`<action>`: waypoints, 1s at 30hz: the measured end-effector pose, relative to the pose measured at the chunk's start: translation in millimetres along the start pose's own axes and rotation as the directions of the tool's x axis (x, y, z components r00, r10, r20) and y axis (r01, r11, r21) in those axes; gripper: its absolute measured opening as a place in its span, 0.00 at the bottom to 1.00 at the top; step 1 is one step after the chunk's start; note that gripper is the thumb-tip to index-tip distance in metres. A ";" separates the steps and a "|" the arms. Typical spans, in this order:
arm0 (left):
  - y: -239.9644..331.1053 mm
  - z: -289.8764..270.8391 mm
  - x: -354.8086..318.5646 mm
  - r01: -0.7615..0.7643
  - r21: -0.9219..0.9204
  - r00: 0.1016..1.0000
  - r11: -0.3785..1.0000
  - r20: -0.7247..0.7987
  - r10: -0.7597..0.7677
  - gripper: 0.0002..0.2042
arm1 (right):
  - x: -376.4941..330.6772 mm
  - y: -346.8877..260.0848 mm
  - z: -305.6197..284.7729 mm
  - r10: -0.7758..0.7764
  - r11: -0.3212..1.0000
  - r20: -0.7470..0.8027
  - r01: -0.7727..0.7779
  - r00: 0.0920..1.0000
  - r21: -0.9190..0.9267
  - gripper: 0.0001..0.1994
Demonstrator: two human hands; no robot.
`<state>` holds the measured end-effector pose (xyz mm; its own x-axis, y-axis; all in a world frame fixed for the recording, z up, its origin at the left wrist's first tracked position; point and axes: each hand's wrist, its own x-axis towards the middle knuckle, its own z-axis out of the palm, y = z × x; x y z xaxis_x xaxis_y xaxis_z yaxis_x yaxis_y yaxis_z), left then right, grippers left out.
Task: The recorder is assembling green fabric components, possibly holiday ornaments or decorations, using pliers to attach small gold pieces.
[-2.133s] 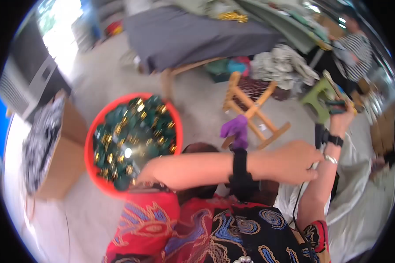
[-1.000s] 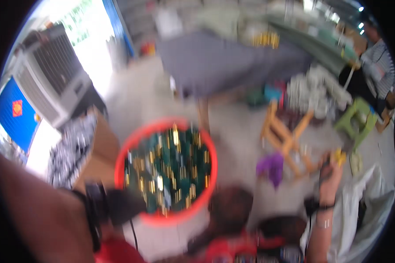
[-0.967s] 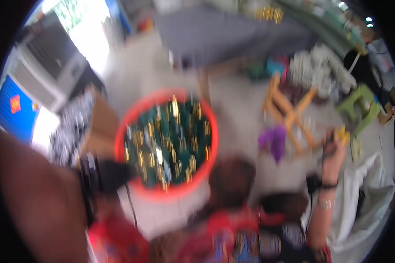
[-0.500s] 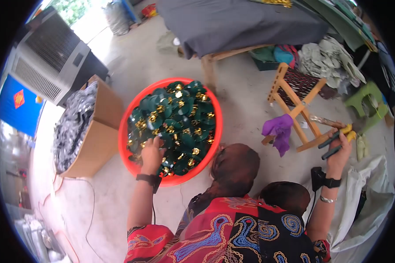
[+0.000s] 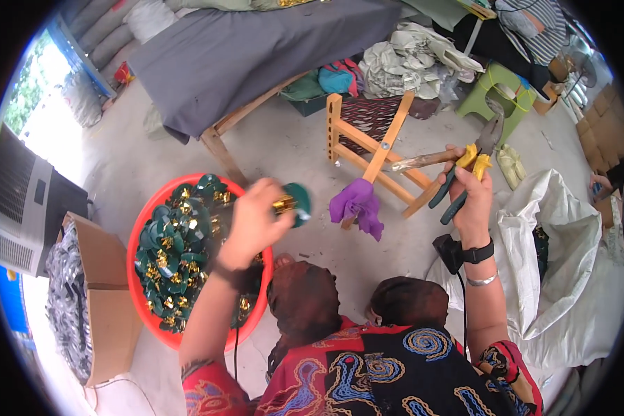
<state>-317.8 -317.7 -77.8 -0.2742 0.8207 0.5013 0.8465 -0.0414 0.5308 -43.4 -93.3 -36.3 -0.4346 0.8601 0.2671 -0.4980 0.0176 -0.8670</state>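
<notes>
By the red tub [image 5: 133, 270], the left hand [image 5: 255, 222] pinches a blurred green disc [image 5: 301, 201]; farther right, the right hand [image 5: 474, 201] grips part-hidden pliers [image 5: 480, 166].

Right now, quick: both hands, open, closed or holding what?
Left hand: closed on a green-and-gold disc, motion-blurred.
Right hand: closed on yellow-and-dark-handled pliers, seemingly with a brown stick too.
</notes>
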 end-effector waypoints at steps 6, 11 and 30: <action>7.1 112.0 75.0 -0.125 -0.101 0.953 0.987 0.265 0.148 0.10 | -4.9 -15.5 26.5 -0.035 0.969 0.255 0.096 0.966 -0.228 0.21; 1.5 137.2 74.1 -0.099 -0.156 0.957 0.983 0.256 0.137 0.09 | -2.8 -1.6 33.0 -0.042 0.831 0.381 0.244 0.924 -0.500 0.21; 0.4 146.0 56.5 -0.093 -0.202 0.992 0.975 0.063 0.107 0.15 | 0.6 34.6 54.8 0.074 0.540 0.750 0.606 0.657 -0.584 0.22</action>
<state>-266.3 -188.1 -149.0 -0.1524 0.8459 0.5111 0.7584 -0.2315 0.6093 -101.9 -120.1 -43.0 -0.8852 0.1844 0.4270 -0.0936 0.8286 -0.5519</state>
